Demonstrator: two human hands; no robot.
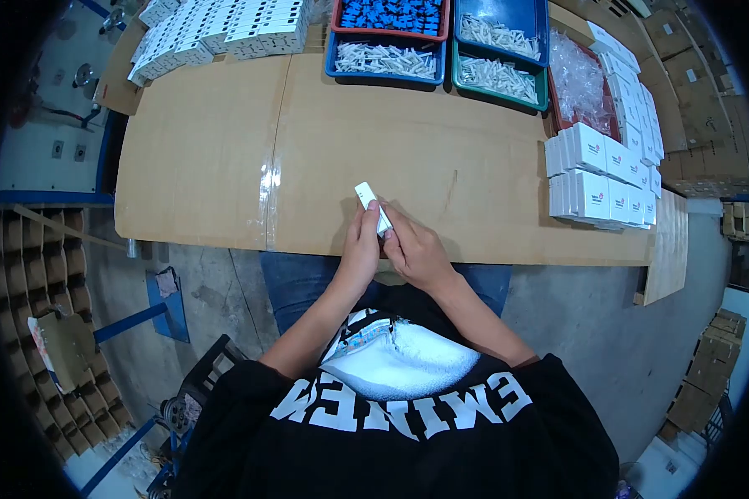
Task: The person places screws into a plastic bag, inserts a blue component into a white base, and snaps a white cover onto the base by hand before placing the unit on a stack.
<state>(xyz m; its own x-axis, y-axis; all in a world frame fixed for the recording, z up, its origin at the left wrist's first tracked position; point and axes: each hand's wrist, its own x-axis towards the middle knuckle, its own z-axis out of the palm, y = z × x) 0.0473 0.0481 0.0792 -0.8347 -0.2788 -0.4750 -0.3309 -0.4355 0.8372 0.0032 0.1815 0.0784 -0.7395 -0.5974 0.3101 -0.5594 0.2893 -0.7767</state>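
Observation:
A slim white box (365, 195) with small dark marks near its far end is between my two hands, just above the table's near edge. My left hand (361, 247) is closed on its left side, the thumb lying along the top. My right hand (418, 252) wraps the near end from the right, fingers bent against it. The box tilts slightly, its far end pointing away from me and to the left. The near end is partly hidden by my fingers.
Cardboard covers the table (200, 158). White boxes (266, 29) stand in rows at the back left. Behind are trays of blue pieces (391, 18) and white sticks (384, 61). Stacked white cartons (595, 187) and a red bin of clear plastic bags (578, 83) sit at the right.

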